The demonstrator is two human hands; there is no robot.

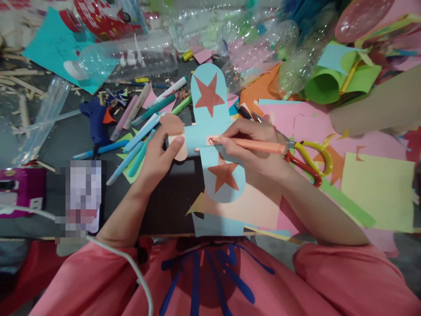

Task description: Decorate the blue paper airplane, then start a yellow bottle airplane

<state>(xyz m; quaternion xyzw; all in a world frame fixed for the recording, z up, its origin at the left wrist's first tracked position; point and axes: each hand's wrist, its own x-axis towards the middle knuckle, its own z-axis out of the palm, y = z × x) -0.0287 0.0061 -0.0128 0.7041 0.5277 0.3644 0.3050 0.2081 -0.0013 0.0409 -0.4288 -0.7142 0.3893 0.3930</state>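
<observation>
A light-blue paper airplane (198, 131) lies across the middle of my view, with a red-brown star (209, 93) on its far wing and another star (223, 174) on its near one. My left hand (161, 151) pinches its left end, where brown and pale pink paper pieces are attached. In my right hand (251, 142) is an orange marker (259, 145). Its tip touches a small pale patch (212, 139) on the plane's body, beside a little red mark. My right fingers hide part of the plane's right end.
Scissors (315, 160) with yellow and red handles lie right of my right hand. Several markers (141, 138) and a blue glue gun (95, 120) are at left, near a phone (83, 193). Clear plastic bottles (128, 57) crowd the back. Coloured paper (378, 188) covers the right.
</observation>
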